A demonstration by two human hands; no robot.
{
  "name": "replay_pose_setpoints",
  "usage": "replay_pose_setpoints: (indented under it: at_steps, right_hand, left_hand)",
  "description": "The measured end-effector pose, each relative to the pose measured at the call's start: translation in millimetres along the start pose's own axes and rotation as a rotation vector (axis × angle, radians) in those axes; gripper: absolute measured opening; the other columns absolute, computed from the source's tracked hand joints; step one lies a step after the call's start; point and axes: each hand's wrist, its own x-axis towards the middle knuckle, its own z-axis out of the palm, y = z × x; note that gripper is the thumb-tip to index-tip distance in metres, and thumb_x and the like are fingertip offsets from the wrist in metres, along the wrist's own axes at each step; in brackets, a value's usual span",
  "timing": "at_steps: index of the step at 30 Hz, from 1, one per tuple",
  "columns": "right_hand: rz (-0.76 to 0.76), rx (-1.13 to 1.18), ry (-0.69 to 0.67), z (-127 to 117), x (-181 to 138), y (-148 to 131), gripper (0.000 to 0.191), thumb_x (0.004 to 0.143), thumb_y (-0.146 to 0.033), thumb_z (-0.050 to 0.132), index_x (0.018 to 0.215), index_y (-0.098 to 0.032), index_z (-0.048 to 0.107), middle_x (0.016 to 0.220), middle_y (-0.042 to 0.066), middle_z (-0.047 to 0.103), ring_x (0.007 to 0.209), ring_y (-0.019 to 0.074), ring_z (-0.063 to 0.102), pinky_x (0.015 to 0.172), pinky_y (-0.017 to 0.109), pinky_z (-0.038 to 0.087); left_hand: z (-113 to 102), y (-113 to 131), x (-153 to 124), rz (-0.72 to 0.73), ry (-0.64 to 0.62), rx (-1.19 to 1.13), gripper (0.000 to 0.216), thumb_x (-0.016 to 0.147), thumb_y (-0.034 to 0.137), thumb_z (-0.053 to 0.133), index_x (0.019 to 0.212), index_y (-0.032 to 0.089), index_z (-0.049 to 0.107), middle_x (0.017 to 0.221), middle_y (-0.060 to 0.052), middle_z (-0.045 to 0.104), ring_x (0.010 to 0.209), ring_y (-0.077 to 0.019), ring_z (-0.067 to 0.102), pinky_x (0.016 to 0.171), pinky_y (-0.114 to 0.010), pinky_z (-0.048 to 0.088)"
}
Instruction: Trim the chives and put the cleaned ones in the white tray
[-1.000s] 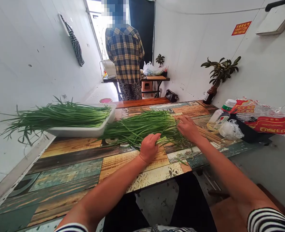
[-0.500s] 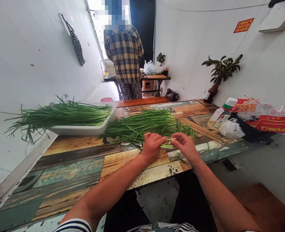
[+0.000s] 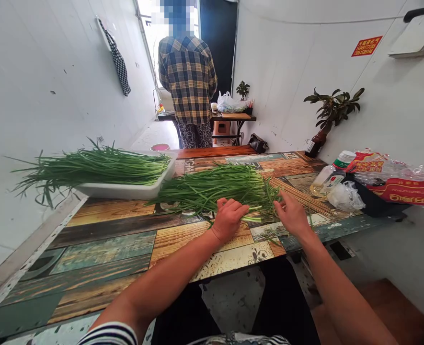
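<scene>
My left hand (image 3: 229, 218) is closed round the pale ends of a small bunch of green chives (image 3: 252, 214) just above the table. A loose pile of chives (image 3: 212, 188) lies across the patterned wooden table (image 3: 107, 249) behind it. My right hand (image 3: 291, 215) hovers to the right of the held stems, fingers bent and reaching into the pile's cut ends; what it pinches, if anything, is hidden. A row of thin bamboo skewers (image 3: 301, 195) lies just beyond the right hand.
A white tray (image 3: 125, 190) heaped with chives stands at the back left by the wall. At the right are a clear bottle (image 3: 329, 178), a crumpled plastic bag (image 3: 344, 195), red packets (image 3: 398, 184) and a potted plant (image 3: 328, 115). A person in a plaid shirt (image 3: 188, 81) stands beyond.
My right hand came in from the pile to the stems in my left hand, then drew away to the right again. The left hand has kept its grip in place.
</scene>
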Motion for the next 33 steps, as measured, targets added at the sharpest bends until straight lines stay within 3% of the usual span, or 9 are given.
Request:
replay_pose_setpoints:
  at_steps: [3,6,13,16,19,23,25,28,33]
  right_hand:
    - [-0.248,-0.039,-0.133,-0.8,-1.3,-22.4,0.029,0.084,-0.042,0.054,0.099,-0.023,0.069,0.097,0.009,0.066,0.083,0.0219,0.059,0.075,0.036,0.048]
    - [-0.268,0.016,-0.258,5.8,-1.7,-28.3,0.025,0.085,-0.040,0.054,0.083,-0.022,0.072,0.081,0.008,0.067,0.080,0.0209,0.058,0.072,0.034,0.047]
    - [0.504,0.715,-0.437,26.3,-10.2,-21.1,0.038,0.068,-0.054,0.065,0.064,-0.016,0.065,0.059,0.002,0.060,0.052,0.0112,0.048,0.048,0.025,0.036]
    - [0.566,0.798,-0.375,33.0,-12.4,-13.8,0.040,0.062,-0.054,0.070,0.065,-0.015,0.063,0.060,0.002,0.060,0.052,0.0100,0.046,0.048,0.024,0.033]
    - [0.449,0.561,-0.213,31.1,-4.5,2.9,0.043,0.066,-0.059,0.065,0.067,-0.016,0.065,0.057,0.001,0.059,0.051,0.0112,0.045,0.048,0.024,0.032]
    - [0.257,0.012,-0.085,20.0,21.5,25.0,0.048,0.073,-0.061,0.058,0.054,-0.018,0.061,0.050,0.000,0.054,0.051,0.0127,0.045,0.051,0.026,0.031]
    - [0.143,-0.225,-0.102,18.6,36.6,29.9,0.046,0.080,-0.055,0.053,0.055,-0.018,0.065,0.056,0.002,0.057,0.057,0.0151,0.050,0.056,0.027,0.033]
    - [0.017,-0.517,-0.206,26.4,56.0,31.6,0.031,0.087,-0.036,0.049,0.082,-0.020,0.074,0.081,0.007,0.066,0.079,0.0199,0.056,0.068,0.029,0.038]
    - [0.025,-0.732,-0.345,47.6,75.8,37.5,0.026,0.085,-0.030,0.054,0.099,-0.019,0.073,0.099,0.013,0.065,0.097,0.0251,0.053,0.080,0.033,0.036]
  left_hand:
    - [-0.7,0.1,0.0,0.018,0.010,0.011,0.022,0.091,0.016,0.043,0.098,0.023,0.063,0.075,-0.002,0.062,0.078,-0.0165,0.052,0.076,-0.036,0.026]
    - [-0.4,-1.3,-0.7,0.044,0.026,0.016,0.023,0.092,0.017,0.041,0.099,0.022,0.063,0.075,-0.002,0.063,0.078,-0.0163,0.052,0.075,-0.036,0.025]
    - [0.5,-4.0,-1.1,0.105,0.045,0.038,0.025,0.095,0.021,0.039,0.106,0.024,0.062,0.082,-0.002,0.064,0.082,-0.0161,0.053,0.079,-0.036,0.026]
    - [0.0,-3.7,-0.5,0.129,0.040,0.052,0.026,0.096,0.021,0.038,0.105,0.024,0.061,0.082,-0.002,0.063,0.082,-0.0160,0.053,0.080,-0.036,0.027]
    - [1.1,-4.1,-0.4,0.129,0.023,0.062,0.025,0.096,0.021,0.037,0.104,0.023,0.061,0.081,-0.002,0.063,0.081,-0.0160,0.052,0.079,-0.035,0.029]
    - [4.1,-4.3,0.3,0.113,-0.020,0.056,0.026,0.096,0.019,0.034,0.097,0.020,0.060,0.078,-0.003,0.060,0.080,-0.0166,0.051,0.078,-0.034,0.033]
    - [5.7,-3.9,0.7,0.123,-0.050,0.057,0.027,0.096,0.018,0.032,0.094,0.018,0.059,0.080,-0.004,0.060,0.078,-0.0169,0.051,0.076,-0.033,0.035]
    - [8.0,-3.7,0.7,0.146,-0.096,0.067,0.024,0.095,0.016,0.033,0.094,0.017,0.057,0.079,-0.004,0.060,0.075,-0.0173,0.051,0.070,-0.032,0.036]
    - [9.2,-4.8,0.5,0.131,-0.129,0.082,0.019,0.092,0.014,0.037,0.095,0.018,0.055,0.077,-0.003,0.058,0.074,-0.0175,0.051,0.066,-0.031,0.036]
